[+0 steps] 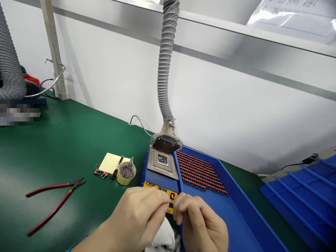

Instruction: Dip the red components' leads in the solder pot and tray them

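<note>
My left hand (139,217) and my right hand (199,222) meet low in the middle of the view, fingers curled and pinched together just in front of a blue solder pot (161,173) with a yellow label. Whatever the fingertips pinch is too small to make out. A white cloth (165,239) lies under my hands. Rows of small red parts (199,173) lie in a blue tray (236,217) to the right of the pot.
A grey ribbed fume hose (166,70) hangs over the pot. On the green bench lie red-handled pliers (52,199), a yellow pad (111,162), a pen and a small cup of grey bits (126,173). More blue trays (301,196) stand at the right.
</note>
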Available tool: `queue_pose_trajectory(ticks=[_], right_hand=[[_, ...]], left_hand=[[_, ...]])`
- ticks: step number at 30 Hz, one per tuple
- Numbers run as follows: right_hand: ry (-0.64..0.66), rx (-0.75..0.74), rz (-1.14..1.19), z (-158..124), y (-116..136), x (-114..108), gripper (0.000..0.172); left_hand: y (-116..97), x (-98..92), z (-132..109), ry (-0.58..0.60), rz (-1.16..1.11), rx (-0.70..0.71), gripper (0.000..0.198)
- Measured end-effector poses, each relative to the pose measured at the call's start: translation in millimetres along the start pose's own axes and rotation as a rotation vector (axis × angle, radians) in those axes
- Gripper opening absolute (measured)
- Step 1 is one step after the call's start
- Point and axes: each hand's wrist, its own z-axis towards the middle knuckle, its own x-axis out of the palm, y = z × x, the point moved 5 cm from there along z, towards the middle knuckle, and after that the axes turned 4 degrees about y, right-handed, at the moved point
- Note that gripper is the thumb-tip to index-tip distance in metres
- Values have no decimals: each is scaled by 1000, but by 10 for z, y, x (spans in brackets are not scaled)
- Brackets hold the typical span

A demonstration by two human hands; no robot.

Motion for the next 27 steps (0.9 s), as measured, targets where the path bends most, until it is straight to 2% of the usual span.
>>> queue_pose_trajectory(ticks=[1, 2, 4, 6, 7, 8, 10, 12, 13, 14, 16, 18, 20, 22, 23, 24, 26, 27], right_hand=[[0, -89, -77, 10, 44, -18, 18], [13, -159, -155, 16, 79, -20, 15], [66, -259, -257, 16, 128, 15, 34], [74, -323, -307, 1, 160, 54, 39], [54, -331, -320, -9, 166, 65, 36], [22, -301, -319, -14, 155, 68, 29], [-9, -101, -211, -11, 57, 65, 14], [60, 161, 59, -14, -86, 101, 30], [109, 237, 197, -15, -126, 125, 37], [144, 249, 287, -6, -134, 133, 39], [138, 148, 246, 31, -94, 86, 28], [90, -34, 13, 54, -11, 33, 6], [54, -223, -205, 36, 83, 40, 29], [7, -313, -317, 0, 130, 68, 29], [-12, -261, -319, -5, 108, 74, 21], [-13, -146, -262, -3, 52, 78, 16], [61, 134, 10, -7, -98, 111, 31], [102, 219, 162, -11, -143, 130, 38]], left_hand=[[15, -18, 6, 6, -72, -52, 18], [29, -34, 8, 15, -136, -101, 17], [46, -45, 2, 45, -217, -168, 16], [48, -32, -12, 69, -231, -175, 16], [40, -20, -19, 72, -210, -146, 17], [26, -10, -25, 63, -159, -101, 18], [-12, 7, -33, 29, -1, 6, 22], [-42, 7, -31, -10, 98, 73, 24], [-41, -1, -23, -16, 83, 67, 23], [-29, -12, -11, -10, 26, 34, 22], [14, -36, 12, 16, -120, -76, 18], [58, -43, 17, 53, -207, -189, 16], [71, -33, 11, 70, -213, -213, 16], [41, -13, 1, 56, -119, -121, 20], [14, 0, -9, 39, -26, -52, 22], [-16, 14, -21, 19, 82, 17, 25], [-63, 37, -43, -15, 249, 110, 29], [-71, 37, -47, -25, 261, 118, 30]])
